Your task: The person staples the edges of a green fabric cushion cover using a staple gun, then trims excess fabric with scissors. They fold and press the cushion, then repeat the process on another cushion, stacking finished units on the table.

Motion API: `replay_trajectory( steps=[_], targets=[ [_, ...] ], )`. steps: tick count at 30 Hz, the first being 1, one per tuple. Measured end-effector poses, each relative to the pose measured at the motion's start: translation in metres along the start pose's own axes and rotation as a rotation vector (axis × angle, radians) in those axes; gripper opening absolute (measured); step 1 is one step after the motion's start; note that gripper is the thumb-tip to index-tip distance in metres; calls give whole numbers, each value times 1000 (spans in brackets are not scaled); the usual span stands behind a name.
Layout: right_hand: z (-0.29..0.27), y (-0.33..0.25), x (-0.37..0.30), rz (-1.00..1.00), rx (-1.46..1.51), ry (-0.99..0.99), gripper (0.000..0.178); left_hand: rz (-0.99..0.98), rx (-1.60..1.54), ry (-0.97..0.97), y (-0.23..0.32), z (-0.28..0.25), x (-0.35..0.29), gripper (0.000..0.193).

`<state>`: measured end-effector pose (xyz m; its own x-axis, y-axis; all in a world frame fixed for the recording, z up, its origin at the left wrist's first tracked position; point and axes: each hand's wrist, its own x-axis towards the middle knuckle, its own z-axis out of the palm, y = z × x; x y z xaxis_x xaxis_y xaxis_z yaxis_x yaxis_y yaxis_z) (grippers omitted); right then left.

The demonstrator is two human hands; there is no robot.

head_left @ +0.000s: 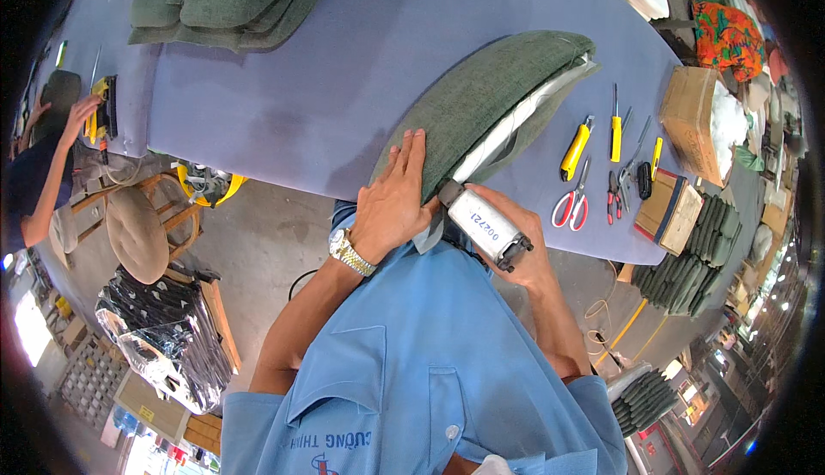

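A dark green fabric-covered cushion (481, 97) is tilted up on the table in front of me, its white inner edge (507, 131) showing along the right side. My left hand (391, 204) grips the cushion's near end, fingers stretched along the top and thumb by the seam. In my right hand (520, 226) is a staple gun (483, 224) with a pale metal body, its black end against the cushion's near corner, close to my left thumb. Most of my right fingers are hidden behind the tool.
On the blue-grey table (284, 105) lie red-handled scissors (573, 202), a yellow cutter (577, 150), a yellow screwdriver (615, 127) and red pliers (614, 197). More green cushions (232, 2) sit far left. A cardboard box (690, 118) stands right. Another person's hand (82, 116) is at left.
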<state>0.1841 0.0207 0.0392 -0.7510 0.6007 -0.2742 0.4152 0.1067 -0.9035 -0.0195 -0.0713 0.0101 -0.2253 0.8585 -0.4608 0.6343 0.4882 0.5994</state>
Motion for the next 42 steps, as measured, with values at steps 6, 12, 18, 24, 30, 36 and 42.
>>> replay_trajectory(
  steps=[6, 12, 18, 24, 30, 36, 42],
  targets=[
    [-2, -6, 4, 146, 67, -57, 76, -2, 2, 21, 1, 10, 3, 107],
    [4, 10, -4, -58, -15, 28, 80, 33, -18, 69, -2, 12, 0, 105],
    [3, 9, -10, -89, -79, -17, 84, 33, 3, 35, 0, 6, -1, 102],
    [10, -1, -7, 0, -59, -2, 71, 46, 29, 69, -3, 16, -3, 105],
    [13, -3, -7, 96, -42, 3, 64, 79, 4, 170, -6, 29, -1, 98],
    [13, 16, -20, 6, -92, 50, 61, 125, 121, 207, 7, 36, -6, 78],
    [16, 16, -19, -56, -106, 60, 62, 206, 200, 205, 7, 32, -18, 91]
  ],
)
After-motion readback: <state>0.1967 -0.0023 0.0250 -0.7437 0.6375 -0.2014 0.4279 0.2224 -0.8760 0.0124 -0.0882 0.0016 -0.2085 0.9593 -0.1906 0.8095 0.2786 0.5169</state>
